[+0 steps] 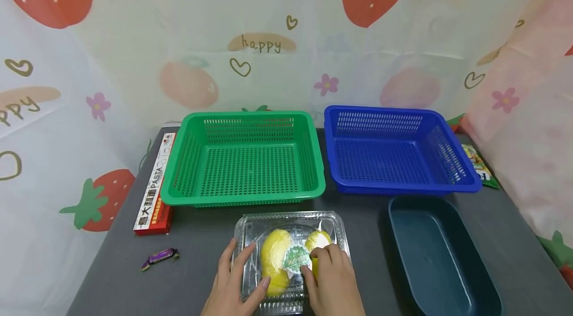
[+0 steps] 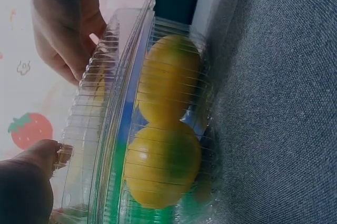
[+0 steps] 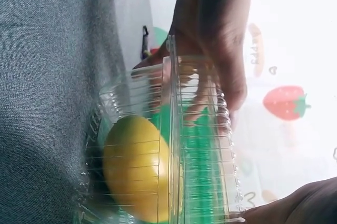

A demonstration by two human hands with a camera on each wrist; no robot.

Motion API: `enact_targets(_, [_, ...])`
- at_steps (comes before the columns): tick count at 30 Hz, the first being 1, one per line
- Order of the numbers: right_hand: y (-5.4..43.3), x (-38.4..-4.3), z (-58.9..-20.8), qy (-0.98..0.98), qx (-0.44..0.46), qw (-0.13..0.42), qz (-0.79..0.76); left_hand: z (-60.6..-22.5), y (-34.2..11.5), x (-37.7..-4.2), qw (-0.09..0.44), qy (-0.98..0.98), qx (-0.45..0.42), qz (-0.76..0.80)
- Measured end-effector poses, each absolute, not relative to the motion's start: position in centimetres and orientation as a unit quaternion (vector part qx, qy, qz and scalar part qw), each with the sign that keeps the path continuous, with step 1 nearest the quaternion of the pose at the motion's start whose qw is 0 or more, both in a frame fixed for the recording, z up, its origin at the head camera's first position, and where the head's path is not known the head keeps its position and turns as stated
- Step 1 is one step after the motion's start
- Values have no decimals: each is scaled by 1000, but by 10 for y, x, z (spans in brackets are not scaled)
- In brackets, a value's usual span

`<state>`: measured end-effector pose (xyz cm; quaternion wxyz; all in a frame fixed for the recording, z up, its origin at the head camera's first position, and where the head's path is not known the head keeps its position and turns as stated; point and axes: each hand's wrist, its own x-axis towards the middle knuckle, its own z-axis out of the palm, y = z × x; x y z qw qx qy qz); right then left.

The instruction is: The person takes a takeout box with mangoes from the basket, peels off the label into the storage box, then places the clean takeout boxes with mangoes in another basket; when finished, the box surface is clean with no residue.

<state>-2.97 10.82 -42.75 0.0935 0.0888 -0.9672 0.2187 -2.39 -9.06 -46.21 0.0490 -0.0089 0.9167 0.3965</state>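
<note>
In front of me lies a clear plastic clamshell box (image 1: 248, 226) with its lid down. Smooth yellow fruits (image 2: 163, 166) fill part of it, and a green-and-white round label (image 1: 296, 258) is on the lid. My left hand (image 1: 235, 278) rests along the box's left side, fingers spread and thumb on the lid. On the right, my right hand (image 1: 332, 276) has bent fingers over the lid, its thumb and index fingertips at the label's right edge. I cannot tell whether they pinch the label.
Behind the box stand a green basket (image 1: 250, 199) and a blue basket (image 1: 403, 186). A dark teal tub (image 1: 447, 256) is at the right. Leftward lie a pasta box (image 1: 154, 181) and a purple-wrapped candy (image 1: 160, 257). A snack packet (image 1: 481, 164) sits beyond the blue basket.
</note>
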Motion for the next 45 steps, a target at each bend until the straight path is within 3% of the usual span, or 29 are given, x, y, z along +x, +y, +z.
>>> enact_targets(7, [107, -31, -425, -960, 94, 114, 237, -459, -92, -25, 55, 914, 3, 402])
enact_targets(24, [107, -32, -424, -962, 65, 95, 249, -459, -92, -23, 80, 914, -18, 397])
enact_targets(45, [104, -34, -423, -959, 27, 68, 274, -459, -90, -22, 74, 918, -17, 388])
